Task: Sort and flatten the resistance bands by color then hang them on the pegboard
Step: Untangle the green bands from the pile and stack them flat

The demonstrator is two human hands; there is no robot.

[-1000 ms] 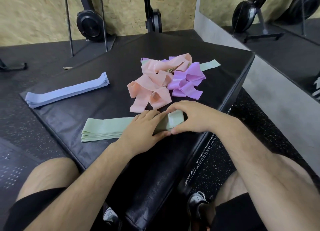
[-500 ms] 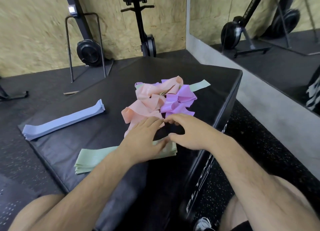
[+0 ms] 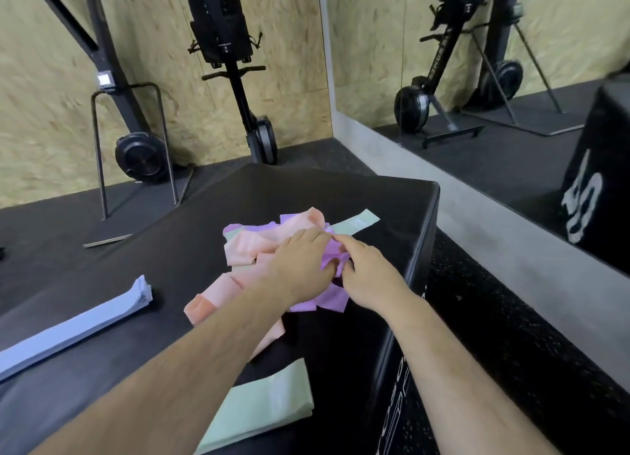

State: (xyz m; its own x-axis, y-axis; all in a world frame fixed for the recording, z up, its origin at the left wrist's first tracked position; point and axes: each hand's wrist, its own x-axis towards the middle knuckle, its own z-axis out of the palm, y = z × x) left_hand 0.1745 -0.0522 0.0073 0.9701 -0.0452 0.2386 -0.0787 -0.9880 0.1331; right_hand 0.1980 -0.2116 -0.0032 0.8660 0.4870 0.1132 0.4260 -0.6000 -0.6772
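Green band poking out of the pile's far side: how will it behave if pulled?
Probably floppy and light: the green band lies thin, flat on the box. Its near end runs under the pile, so pulling likely drags others.

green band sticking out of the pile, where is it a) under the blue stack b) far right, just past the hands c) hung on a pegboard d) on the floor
b: the green band pokes out of the pile at its far right, just beyond the left hand and right hand.
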